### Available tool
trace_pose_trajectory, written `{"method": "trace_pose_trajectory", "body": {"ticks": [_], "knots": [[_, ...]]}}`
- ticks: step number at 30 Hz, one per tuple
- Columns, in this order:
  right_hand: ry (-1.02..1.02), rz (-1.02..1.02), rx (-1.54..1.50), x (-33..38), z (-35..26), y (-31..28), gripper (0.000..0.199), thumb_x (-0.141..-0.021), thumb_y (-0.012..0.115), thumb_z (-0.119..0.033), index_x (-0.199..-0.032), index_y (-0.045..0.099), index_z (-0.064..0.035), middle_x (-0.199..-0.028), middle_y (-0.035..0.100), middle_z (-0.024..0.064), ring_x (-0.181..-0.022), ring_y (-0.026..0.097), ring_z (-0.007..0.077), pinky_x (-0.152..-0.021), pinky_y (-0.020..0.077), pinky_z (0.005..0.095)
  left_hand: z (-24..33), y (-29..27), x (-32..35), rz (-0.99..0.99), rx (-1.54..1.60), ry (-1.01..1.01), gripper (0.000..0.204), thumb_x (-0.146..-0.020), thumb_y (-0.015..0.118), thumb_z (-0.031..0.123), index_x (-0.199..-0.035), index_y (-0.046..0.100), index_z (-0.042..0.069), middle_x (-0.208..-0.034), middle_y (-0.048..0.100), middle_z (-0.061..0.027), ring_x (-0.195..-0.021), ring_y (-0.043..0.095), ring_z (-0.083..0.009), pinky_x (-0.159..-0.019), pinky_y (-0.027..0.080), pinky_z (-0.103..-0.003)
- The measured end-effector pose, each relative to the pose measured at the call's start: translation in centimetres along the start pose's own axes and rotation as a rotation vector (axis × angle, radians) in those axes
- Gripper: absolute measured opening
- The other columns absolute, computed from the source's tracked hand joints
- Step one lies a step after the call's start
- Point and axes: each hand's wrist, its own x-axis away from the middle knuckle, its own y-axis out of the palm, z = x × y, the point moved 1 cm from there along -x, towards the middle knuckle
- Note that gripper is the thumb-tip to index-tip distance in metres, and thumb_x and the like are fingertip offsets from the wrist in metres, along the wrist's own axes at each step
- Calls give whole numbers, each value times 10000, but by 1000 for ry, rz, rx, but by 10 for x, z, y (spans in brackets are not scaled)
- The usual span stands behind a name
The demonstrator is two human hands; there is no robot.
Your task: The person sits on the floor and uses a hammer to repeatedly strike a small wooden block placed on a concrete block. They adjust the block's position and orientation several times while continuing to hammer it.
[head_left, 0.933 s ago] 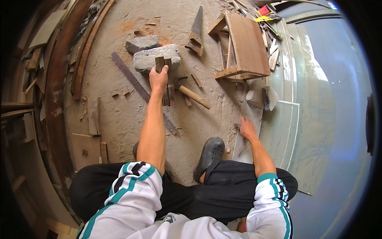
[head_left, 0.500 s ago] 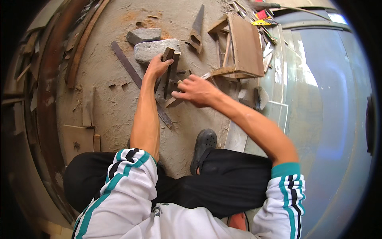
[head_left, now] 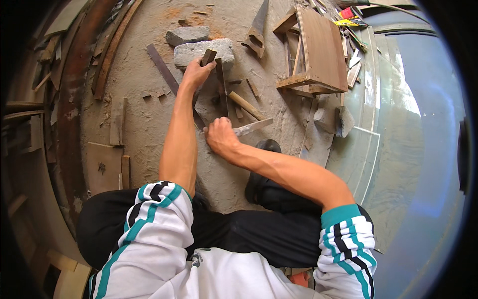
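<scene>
My left hand (head_left: 197, 74) is closed round the upper end of a dark wooden strip (head_left: 209, 56), in front of a grey stone block (head_left: 219, 49). Beside it a second dark strip (head_left: 222, 89) runs down toward my right hand (head_left: 221, 137); I cannot tell whether the two strips are joined. My right hand is closed, with a thin, pale flat blade-like strip (head_left: 255, 127) sticking out to its right. Its grip hides the rest of that piece. A light wooden stick (head_left: 247, 106) lies on the floor just beyond this hand.
A handsaw (head_left: 256, 35) lies on the floor beyond, left of a small wooden stool-like frame (head_left: 323, 55). Another stone (head_left: 188, 35), loose offcuts (head_left: 253, 88) and a dark bar (head_left: 162, 67) lie about. Glass-like sheets (head_left: 393, 124) stretch along the right, planks (head_left: 117, 47) along the left.
My right hand has moved down and left, below the dark strips, with the pale strip pointing right. The light stick now shows apart from the hand. My left hand keeps its hold; the view has shifted.
</scene>
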Motion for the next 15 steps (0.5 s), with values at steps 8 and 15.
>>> {"method": "trace_pose_trajectory", "body": {"ticks": [8, 15], "knots": [[-12, 96, -120, -6, -46, -17, 204, -902, 554, -174, -1024, 695, -92, -918, 639, 71, -829, 590, 238, -652, 406, 431, 27, -27, 23, 101, 74, 9, 422, -902, 697, 354, -1155, 652, 19, -957, 724, -96, -708, 659, -148, -687, 499, -318], [-218, 31, -201, -42, -32, -68, 215, -831, 673, -189, -1034, 734, -159, -950, 674, 2, -883, 625, 219, -602, 403, 421, 46, -114, 90, 383, 52, 102, 338, -941, 677, 347, -1049, 659, 27, -966, 726, -69, -686, 650, -124, -614, 488, -298]]}}
